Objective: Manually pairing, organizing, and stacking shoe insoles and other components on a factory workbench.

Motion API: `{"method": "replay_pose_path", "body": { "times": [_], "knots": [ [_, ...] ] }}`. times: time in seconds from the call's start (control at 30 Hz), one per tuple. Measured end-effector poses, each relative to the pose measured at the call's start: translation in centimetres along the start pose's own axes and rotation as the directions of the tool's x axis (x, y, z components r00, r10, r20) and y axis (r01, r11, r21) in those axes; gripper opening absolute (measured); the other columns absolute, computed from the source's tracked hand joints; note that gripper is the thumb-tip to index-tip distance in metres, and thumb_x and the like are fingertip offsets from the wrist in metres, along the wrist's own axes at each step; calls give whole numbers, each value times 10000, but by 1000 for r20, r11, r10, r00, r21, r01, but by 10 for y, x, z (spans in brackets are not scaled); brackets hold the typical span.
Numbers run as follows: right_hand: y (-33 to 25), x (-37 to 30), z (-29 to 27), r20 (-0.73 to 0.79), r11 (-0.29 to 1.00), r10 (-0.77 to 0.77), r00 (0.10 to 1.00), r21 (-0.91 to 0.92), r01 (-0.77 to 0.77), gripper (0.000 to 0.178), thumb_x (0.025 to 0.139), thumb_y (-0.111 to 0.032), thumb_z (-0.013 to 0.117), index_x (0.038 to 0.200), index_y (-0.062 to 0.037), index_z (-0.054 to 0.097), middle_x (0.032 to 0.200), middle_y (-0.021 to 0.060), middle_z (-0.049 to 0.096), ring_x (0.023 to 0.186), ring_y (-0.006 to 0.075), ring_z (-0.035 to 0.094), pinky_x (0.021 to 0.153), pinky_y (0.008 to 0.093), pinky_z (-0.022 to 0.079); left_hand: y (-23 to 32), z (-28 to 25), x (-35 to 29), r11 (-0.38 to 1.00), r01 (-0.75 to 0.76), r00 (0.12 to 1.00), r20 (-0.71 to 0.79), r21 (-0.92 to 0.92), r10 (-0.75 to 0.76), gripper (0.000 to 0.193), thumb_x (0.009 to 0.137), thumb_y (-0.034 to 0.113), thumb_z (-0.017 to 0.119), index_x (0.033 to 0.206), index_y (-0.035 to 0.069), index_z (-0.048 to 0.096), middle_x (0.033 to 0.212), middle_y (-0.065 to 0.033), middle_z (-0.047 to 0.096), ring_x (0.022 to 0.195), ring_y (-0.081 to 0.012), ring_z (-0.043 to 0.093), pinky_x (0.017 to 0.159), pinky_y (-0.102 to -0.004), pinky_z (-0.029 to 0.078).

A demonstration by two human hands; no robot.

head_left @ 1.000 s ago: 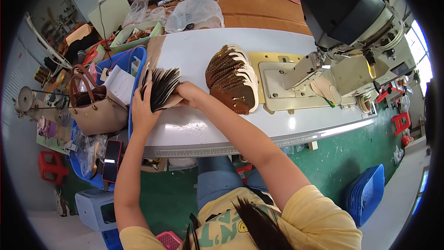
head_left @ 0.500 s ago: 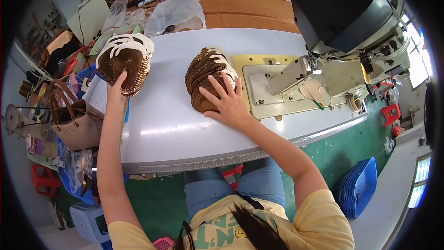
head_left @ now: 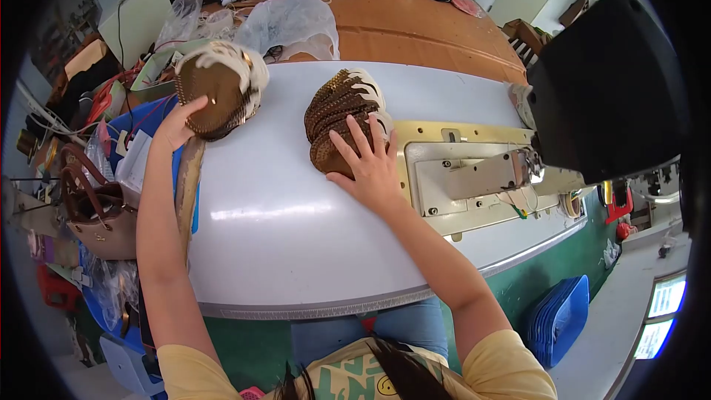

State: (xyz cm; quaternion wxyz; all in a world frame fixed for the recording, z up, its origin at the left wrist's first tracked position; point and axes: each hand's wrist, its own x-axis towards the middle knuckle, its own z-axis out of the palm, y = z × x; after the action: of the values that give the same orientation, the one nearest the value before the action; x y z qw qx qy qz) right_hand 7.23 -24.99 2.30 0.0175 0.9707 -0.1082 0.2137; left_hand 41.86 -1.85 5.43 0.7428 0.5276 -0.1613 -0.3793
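Observation:
My left hand (head_left: 180, 124) grips the lower edge of a stack of brown-and-white pieces (head_left: 216, 96), with the thumb on its brown face. The pieces look like shoe uppers, with stitched or punched rims and white strips. This stack is at the table's far left corner, its white top blurred by motion. My right hand (head_left: 374, 174) lies with fingers spread over a second stack of the same pieces (head_left: 337, 115), which is fanned out on the white table (head_left: 259, 252). The palm covers part of that stack's near end.
A sewing machine (head_left: 481, 178) with a pale bed plate is right of the second stack; a large black panel (head_left: 611, 89) rises beyond it. A brown handbag (head_left: 107, 226) stands at the left. Behind are a plastic bag (head_left: 289, 26) and a brown worktable (head_left: 415, 30), where a person sits.
The view has shifted, so the table and machine sit lower in it. The left stack has swung rightward in my left hand and blurs. My right hand stays on the second stack.

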Motion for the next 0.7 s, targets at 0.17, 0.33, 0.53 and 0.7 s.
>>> {"method": "replay_pose_path", "body": {
  "times": [0.17,0.33,0.53,0.7],
  "knots": [
    [1,1,-6,20,993,41,999,109,-43,779,715,-448,768,1389,-211,459,1527,113,271,1407,414,175,1049,690,164,9,23,1,776,-58,998,22,628,56,635,821,205,733,1365,46,448,1242,-80,582,1147,-183,545,976,-312,431],
    [-5,-4,-19,-35,977,21,999,211,-13,753,635,-380,842,1283,-116,565,1479,175,344,1378,470,225,1030,716,163,-7,45,-2,569,-331,929,156,753,335,1069,637,167,820,1506,83,203,1448,-166,368,1339,-275,366,1104,-360,295],
    [-2,-21,-17,-135,987,-30,990,154,51,452,678,-321,811,1045,-106,656,1294,114,548,1255,376,436,1068,669,181,-20,88,-24,-373,-317,718,477,872,507,710,721,227,712,1386,167,472,1498,-192,305,1392,-437,233,1077,-672,130],
    [-5,-31,-17,-162,975,45,986,222,-9,359,689,-261,787,991,-122,651,1211,97,572,1191,334,486,1062,644,251,-75,103,-47,-282,-304,837,396,910,377,463,833,191,605,1295,201,577,1476,-166,360,1379,-435,263,1033,-740,52]
  ]
}}
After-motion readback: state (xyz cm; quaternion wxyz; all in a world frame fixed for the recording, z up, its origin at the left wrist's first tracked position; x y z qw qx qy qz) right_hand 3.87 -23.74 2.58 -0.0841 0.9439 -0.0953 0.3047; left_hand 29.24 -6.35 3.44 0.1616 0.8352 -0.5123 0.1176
